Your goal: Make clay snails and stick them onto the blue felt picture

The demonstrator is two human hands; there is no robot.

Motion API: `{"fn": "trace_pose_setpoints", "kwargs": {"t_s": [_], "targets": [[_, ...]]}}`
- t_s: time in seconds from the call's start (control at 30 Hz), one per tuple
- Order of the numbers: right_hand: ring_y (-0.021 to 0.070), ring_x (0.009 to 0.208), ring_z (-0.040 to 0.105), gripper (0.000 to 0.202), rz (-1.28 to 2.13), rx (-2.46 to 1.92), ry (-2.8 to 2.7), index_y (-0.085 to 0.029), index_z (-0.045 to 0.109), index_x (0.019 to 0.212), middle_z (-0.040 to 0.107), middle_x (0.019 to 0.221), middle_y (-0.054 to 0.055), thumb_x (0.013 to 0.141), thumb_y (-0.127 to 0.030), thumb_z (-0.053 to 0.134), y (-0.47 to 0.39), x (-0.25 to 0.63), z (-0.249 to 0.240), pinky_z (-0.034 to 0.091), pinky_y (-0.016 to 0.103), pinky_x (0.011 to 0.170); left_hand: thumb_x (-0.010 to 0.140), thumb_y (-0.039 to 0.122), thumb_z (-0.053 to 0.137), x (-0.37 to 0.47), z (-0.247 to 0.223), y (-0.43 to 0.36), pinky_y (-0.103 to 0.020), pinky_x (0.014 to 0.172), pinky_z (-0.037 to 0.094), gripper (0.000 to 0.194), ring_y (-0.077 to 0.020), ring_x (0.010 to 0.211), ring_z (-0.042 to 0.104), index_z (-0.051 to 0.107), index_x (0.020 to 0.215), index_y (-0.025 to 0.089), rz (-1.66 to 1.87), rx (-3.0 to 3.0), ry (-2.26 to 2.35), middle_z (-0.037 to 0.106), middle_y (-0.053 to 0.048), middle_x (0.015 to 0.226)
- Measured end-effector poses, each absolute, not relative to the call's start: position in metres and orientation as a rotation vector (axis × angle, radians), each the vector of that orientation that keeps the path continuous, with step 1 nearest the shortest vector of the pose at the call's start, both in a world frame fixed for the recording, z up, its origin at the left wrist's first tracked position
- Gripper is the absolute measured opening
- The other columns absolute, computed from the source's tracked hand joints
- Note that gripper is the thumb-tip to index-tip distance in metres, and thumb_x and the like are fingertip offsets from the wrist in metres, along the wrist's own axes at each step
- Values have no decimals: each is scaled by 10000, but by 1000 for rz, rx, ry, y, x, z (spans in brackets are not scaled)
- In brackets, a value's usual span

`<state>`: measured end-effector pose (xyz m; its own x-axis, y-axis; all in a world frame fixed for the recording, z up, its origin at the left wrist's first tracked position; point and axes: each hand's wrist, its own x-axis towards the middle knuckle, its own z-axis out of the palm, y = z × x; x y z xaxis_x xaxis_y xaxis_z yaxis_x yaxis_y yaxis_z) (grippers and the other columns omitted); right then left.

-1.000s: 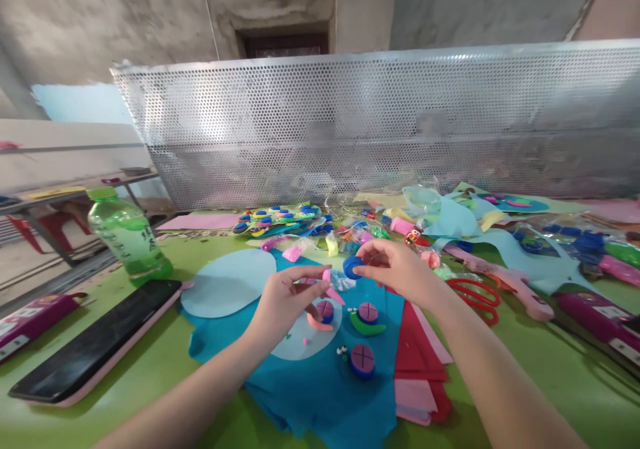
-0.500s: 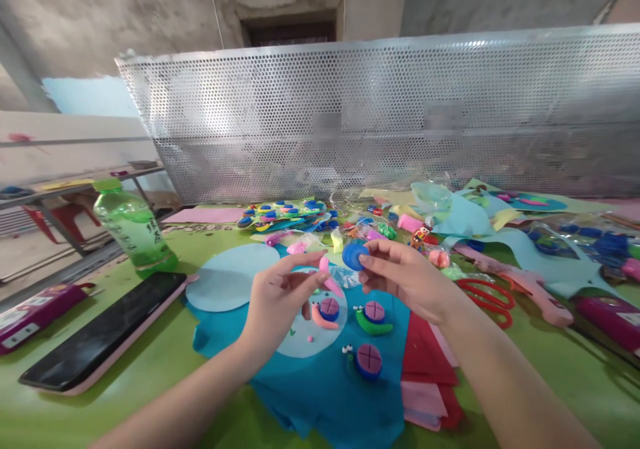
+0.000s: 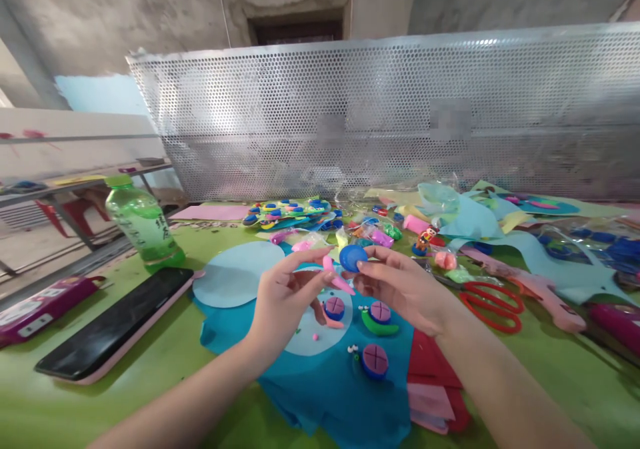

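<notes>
Between finger and thumb my left hand (image 3: 287, 299) pinches a pink clay piece (image 3: 338, 277) with a tapered end. My right hand (image 3: 407, 289) grips a round blue clay disc (image 3: 353, 258) right beside it. Below them, a clay snail with a green body (image 3: 380, 325) and another with a purple-topped blue shell (image 3: 375, 361) lie on blue felt (image 3: 345, 396). A third snail with a salmon body (image 3: 334, 310) sits on a pale blue circle (image 3: 305, 340), partly behind my left hand.
At the left are a green bottle (image 3: 145, 226), a phone (image 3: 117, 322) and a purple glue-like box (image 3: 45, 308). Red-handled scissors (image 3: 493, 306) and a pink glue gun (image 3: 540, 289) lie right. Clay packets and decorated pieces (image 3: 290, 213) fill the back, before a perforated metal panel (image 3: 280, 122).
The blue disc has turned to show more of its round face and sits closer to the pink piece. The pink piece tilts more to the right. The whole view has shifted slightly.
</notes>
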<state>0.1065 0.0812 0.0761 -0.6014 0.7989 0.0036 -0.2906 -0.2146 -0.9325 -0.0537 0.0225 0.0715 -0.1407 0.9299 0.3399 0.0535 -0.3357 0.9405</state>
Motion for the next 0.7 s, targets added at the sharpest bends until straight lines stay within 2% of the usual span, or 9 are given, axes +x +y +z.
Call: {"fn": "trace_pose_setpoints", "kwargs": {"t_s": [0.2, 0.4, 0.53, 0.7], "targets": [[88, 617, 546, 253, 1869, -651, -1312, -182, 535, 805, 622, 713, -13, 660, -289, 712, 80, 106, 77, 348, 234, 583, 753, 208, 625, -55, 70, 22, -183, 306, 491, 185, -88, 331, 558, 573, 928, 182, 1536, 1424, 1111, 682, 22, 686], [109, 609, 563, 350, 1769, -678, -1354, -230, 552, 984, 625, 710, -31, 672, -289, 699, 79, 106, 79, 366, 277, 638, 748, 228, 623, -54, 71, 20, -192, 304, 490, 194, -90, 322, 549, 555, 922, 176, 1526, 1414, 1139, 679, 14, 682], [143, 706, 603, 247, 1719, -750, -1399, -217, 564, 893, 654, 790, 7, 712, -352, 663, 79, 106, 78, 382, 291, 679, 748, 243, 618, -53, 73, 21, -199, 301, 483, 192, -98, 326, 553, 552, 918, 179, 1533, 1447, 1185, 683, 3, 686], [164, 837, 588, 275, 1612, -835, -1462, -216, 597, 862, 650, 847, 12, 707, -437, 652, 77, 103, 75, 391, 288, 726, 737, 240, 621, -52, 75, 20, -204, 308, 488, 190, -99, 328, 549, 560, 909, 187, 1581, 1481, 1218, 672, 10, 656]]}}
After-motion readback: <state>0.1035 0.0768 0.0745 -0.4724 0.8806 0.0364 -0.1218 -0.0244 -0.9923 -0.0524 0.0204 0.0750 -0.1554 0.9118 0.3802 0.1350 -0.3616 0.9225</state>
